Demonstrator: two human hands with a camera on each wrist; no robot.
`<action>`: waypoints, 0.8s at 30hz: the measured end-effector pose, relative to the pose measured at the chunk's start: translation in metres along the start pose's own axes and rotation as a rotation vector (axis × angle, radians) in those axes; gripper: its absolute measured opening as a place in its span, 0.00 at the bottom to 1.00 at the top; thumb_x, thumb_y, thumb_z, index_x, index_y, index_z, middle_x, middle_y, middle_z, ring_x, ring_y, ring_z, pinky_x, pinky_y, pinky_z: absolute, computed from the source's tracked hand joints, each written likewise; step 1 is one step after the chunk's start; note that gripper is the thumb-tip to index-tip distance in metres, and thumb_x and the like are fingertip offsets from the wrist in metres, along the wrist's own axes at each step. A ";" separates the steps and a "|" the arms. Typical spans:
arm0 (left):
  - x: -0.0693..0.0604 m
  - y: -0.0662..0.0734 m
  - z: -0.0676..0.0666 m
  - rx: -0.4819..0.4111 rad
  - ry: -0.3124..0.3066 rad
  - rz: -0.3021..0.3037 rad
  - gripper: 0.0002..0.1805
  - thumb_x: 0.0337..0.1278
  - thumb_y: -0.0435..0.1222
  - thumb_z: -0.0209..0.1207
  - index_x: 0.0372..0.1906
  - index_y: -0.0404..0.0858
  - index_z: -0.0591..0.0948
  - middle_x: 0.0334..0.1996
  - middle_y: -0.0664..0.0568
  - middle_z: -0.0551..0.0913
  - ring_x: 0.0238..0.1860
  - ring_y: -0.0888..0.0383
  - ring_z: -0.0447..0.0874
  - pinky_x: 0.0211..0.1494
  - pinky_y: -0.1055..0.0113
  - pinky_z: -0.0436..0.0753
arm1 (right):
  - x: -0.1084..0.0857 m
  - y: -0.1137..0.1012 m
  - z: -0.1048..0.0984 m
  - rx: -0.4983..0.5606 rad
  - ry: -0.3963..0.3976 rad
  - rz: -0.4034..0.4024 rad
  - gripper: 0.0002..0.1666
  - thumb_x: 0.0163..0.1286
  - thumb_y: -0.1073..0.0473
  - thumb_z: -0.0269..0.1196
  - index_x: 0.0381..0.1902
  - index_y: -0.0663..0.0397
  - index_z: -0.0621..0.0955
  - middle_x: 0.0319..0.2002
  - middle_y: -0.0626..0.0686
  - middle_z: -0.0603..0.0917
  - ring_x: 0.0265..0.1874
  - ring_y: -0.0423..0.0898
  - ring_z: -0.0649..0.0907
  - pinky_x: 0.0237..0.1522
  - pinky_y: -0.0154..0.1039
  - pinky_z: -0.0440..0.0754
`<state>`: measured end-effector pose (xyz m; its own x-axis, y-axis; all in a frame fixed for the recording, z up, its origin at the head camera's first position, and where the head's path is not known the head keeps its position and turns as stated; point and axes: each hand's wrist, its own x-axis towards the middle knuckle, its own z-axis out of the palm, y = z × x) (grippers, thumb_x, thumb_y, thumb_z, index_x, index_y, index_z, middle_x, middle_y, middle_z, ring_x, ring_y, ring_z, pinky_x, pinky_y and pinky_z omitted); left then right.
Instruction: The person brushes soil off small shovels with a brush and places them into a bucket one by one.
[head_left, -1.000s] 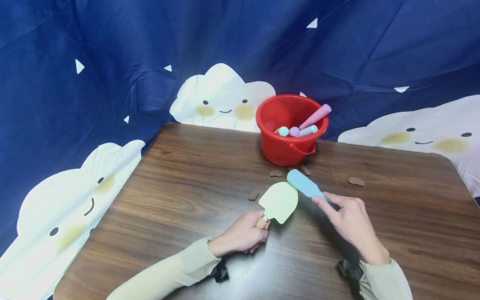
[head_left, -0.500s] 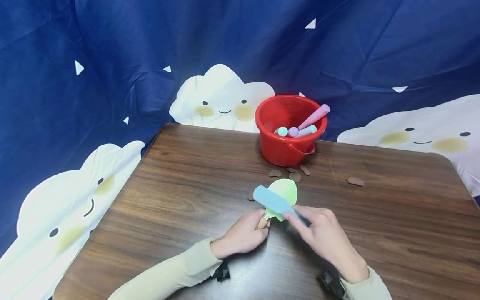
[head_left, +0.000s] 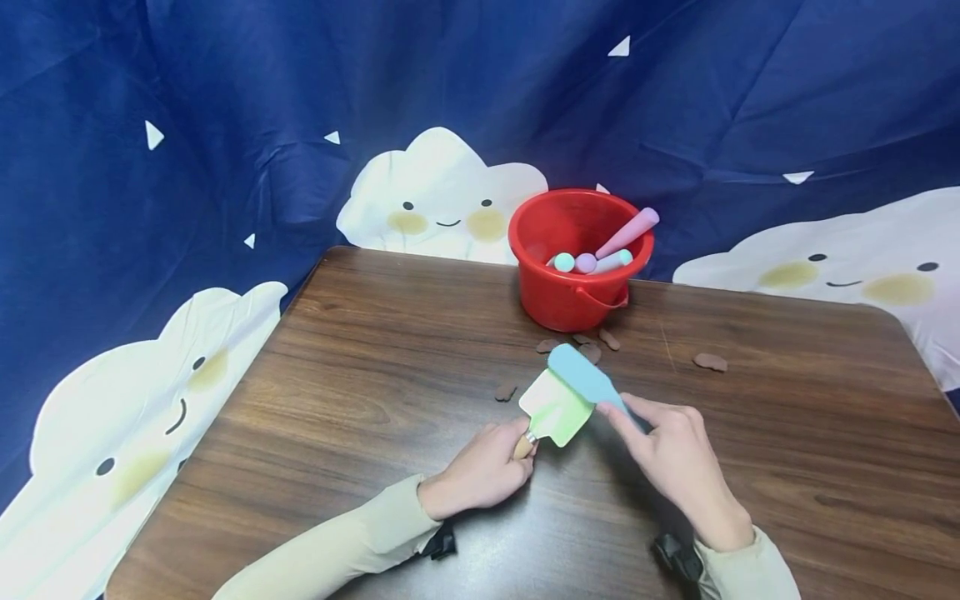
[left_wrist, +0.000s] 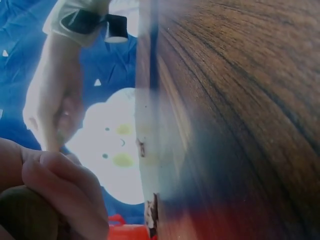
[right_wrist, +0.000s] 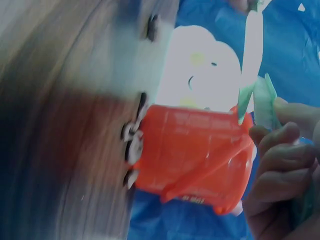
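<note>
My left hand (head_left: 487,467) grips the wooden handle (head_left: 522,448) of a pale green hand trowel (head_left: 551,408), held above the table. With thumb and fingers, my right hand (head_left: 678,458) holds a narrow light blue trowel (head_left: 581,373). Its blade lies across the far end of the green blade and hides that tip. In the right wrist view the blue trowel (right_wrist: 265,102) is close beside the green trowel (right_wrist: 251,50); contact between them is hard to tell. Several flat brown pieces (head_left: 590,353) lie just beyond the blades, partly covered by the blue one.
A red bucket (head_left: 558,300) stands at the back of the wooden table (head_left: 375,333), with pink, purple and mint handles (head_left: 630,233) inside. One brown piece (head_left: 506,392) lies left of the trowels, another brown piece (head_left: 710,362) to the right. A blue cloud-print curtain (head_left: 450,67) hangs behind.
The blue trowel swept left over the green blade, then back right and away to its far end, my right hand moving with it. My left hand and the green trowel stayed almost still.
</note>
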<state>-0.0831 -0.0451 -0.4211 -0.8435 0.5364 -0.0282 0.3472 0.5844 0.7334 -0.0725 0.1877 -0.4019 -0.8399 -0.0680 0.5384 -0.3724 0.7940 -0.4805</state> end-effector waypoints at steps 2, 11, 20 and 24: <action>0.000 0.000 0.000 0.000 -0.004 0.003 0.06 0.49 0.30 0.56 0.30 0.44 0.73 0.18 0.62 0.69 0.20 0.68 0.67 0.22 0.76 0.69 | 0.001 0.005 -0.002 -0.014 0.021 0.024 0.20 0.52 0.59 0.73 0.39 0.69 0.86 0.32 0.64 0.87 0.30 0.57 0.88 0.33 0.53 0.82; 0.000 0.000 0.000 0.000 -0.010 0.011 0.06 0.48 0.29 0.55 0.30 0.43 0.74 0.17 0.62 0.69 0.19 0.69 0.66 0.20 0.77 0.69 | 0.002 0.013 -0.008 -0.023 0.065 0.048 0.17 0.52 0.59 0.73 0.38 0.64 0.87 0.26 0.58 0.88 0.20 0.42 0.81 0.27 0.27 0.76; 0.002 0.000 -0.003 -0.294 -0.057 -0.108 0.06 0.49 0.25 0.51 0.31 0.38 0.72 0.15 0.57 0.71 0.07 0.66 0.68 0.09 0.71 0.73 | -0.011 0.004 -0.005 0.130 -0.130 -0.162 0.15 0.48 0.62 0.75 0.37 0.53 0.88 0.31 0.45 0.89 0.28 0.35 0.85 0.32 0.19 0.79; 0.001 0.001 -0.004 -0.378 -0.082 -0.148 0.07 0.48 0.24 0.50 0.30 0.39 0.70 0.11 0.56 0.70 0.04 0.64 0.66 0.06 0.69 0.70 | -0.013 0.006 -0.005 0.148 -0.187 -0.181 0.14 0.49 0.60 0.75 0.36 0.50 0.88 0.29 0.41 0.87 0.24 0.28 0.77 0.26 0.18 0.74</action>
<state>-0.0860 -0.0466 -0.4176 -0.8324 0.5189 -0.1943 0.0369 0.4018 0.9150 -0.0617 0.1960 -0.4084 -0.8077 -0.3214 0.4943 -0.5646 0.6630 -0.4915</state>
